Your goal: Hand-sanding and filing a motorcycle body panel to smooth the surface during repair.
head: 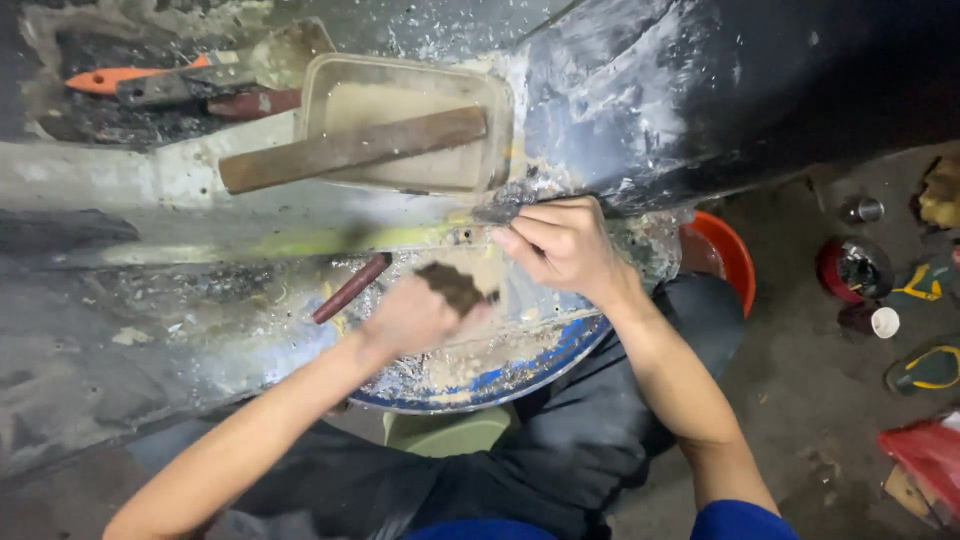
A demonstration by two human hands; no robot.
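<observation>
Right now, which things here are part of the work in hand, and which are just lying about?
In use: left hand gripping a brown pad; right hand on the panel; tray; wooden stick.

Lying about: orange bucket, sandals, white cup, metal can.

Seen from above — left hand (415, 315) closed on a brown-handled scraper (352, 287), blade end smeared with dark brown putty (452, 286). Right hand (562, 245) pressing fingertips against a scuffed grey-black metal panel (640, 90). Above, a putty-caked rectangular beige plastic tray (405, 125) with 1 flat brown wooden stick (352, 150) laid across — an orange plastic basin (725, 255) just beside the right forearm.
</observation>
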